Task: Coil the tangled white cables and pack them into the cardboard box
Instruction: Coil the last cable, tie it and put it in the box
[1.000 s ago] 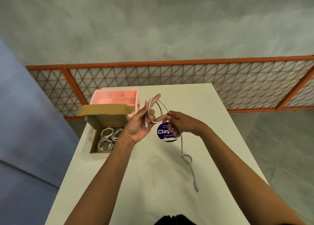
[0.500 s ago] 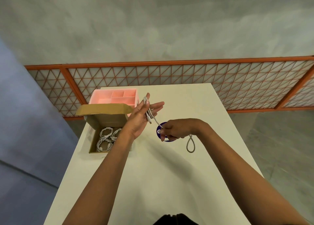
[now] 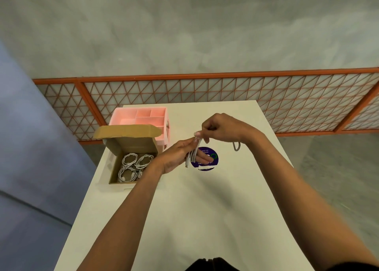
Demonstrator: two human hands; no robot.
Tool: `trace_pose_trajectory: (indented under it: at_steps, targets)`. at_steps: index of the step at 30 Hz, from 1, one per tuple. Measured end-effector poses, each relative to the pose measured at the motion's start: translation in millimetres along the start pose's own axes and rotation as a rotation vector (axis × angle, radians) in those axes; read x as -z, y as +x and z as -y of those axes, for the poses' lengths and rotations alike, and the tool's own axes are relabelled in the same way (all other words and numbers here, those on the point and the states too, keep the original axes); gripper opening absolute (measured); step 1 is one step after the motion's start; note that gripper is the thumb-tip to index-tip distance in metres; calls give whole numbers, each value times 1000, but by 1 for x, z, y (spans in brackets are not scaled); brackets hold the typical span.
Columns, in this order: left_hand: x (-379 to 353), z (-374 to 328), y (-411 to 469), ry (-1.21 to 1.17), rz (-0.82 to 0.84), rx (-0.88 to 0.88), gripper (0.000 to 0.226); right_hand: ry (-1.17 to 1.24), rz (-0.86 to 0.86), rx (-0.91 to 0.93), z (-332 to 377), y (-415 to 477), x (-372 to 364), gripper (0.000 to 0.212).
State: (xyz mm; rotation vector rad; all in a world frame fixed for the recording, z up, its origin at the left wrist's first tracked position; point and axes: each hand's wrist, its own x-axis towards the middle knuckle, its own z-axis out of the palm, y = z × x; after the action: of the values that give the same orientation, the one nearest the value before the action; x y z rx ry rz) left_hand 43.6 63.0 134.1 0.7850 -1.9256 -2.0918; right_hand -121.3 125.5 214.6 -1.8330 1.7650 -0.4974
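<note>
A white cable (image 3: 192,155) is wound in loops around the fingers of my left hand (image 3: 180,156), which holds it over the middle of the white table (image 3: 205,209). My right hand (image 3: 221,128) is just above and to the right, pinching the cable's free strand near my left fingertips. A small loop of the same cable hangs below my right wrist. At the left stands the open cardboard box (image 3: 114,168), its lid raised, with several coiled white cables (image 3: 134,165) inside.
A pink compartment organiser (image 3: 141,117) stands behind the box. A round purple sticker (image 3: 212,160) lies on the table under my hands. An orange lattice railing (image 3: 205,90) runs beyond the table's far edge; the floor drops away on both sides.
My right hand has risen from the table and moved up over my left fingertips, drawing the trailing cable in. More loops now lie on my left hand, which has lowered and flattened.
</note>
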Motion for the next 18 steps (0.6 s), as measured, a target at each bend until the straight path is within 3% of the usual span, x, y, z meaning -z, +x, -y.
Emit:
trace_pose_trajectory:
  at_steps: [6, 10, 18]
  targets:
    - [-7, -5, -12, -77, 158, -13, 51, 125, -114, 19, -10, 1, 7, 33]
    - [-1, -7, -20, -189, 272, -65, 49, 182, -128, -8, -12, -3, 12, 34]
    - [17, 9, -19, -557, 333, -226, 40, 363, 74, -13, -30, -13, 15, 10]
